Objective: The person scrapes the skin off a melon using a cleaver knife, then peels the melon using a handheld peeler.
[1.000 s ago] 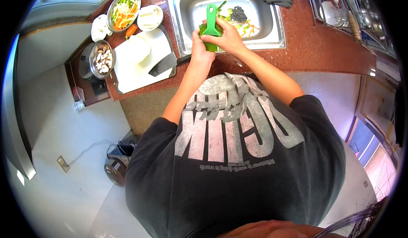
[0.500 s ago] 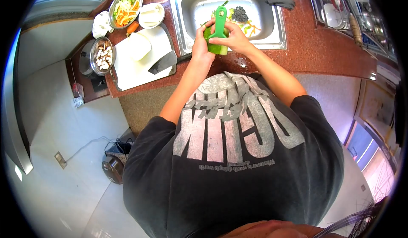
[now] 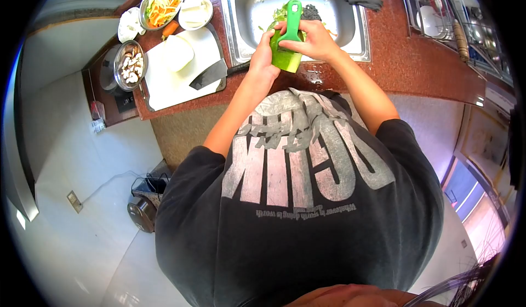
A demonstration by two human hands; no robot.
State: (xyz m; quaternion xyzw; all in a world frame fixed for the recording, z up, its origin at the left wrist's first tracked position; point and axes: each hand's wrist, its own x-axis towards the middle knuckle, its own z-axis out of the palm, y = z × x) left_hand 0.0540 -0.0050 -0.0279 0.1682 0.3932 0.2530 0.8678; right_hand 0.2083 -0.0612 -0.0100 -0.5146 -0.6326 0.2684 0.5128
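Left hand (image 3: 264,60) wrapped round a stout, smooth green vegetable (image 3: 285,59), paler at its near end; right hand (image 3: 316,40) grasping a glossy green plastic peeler (image 3: 294,15) against it, blade hidden. Beyond both hands, shiny metal sink (image 3: 230,22); its dark, crumbly heap (image 3: 311,12) partly covered, hard to make out. Left of them, broad dark-bladed knife (image 3: 209,75) on a flat white board (image 3: 170,90).

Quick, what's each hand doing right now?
Left hand: closed around a green vegetable.
Right hand: closed, holding a green peeler against the vegetable.
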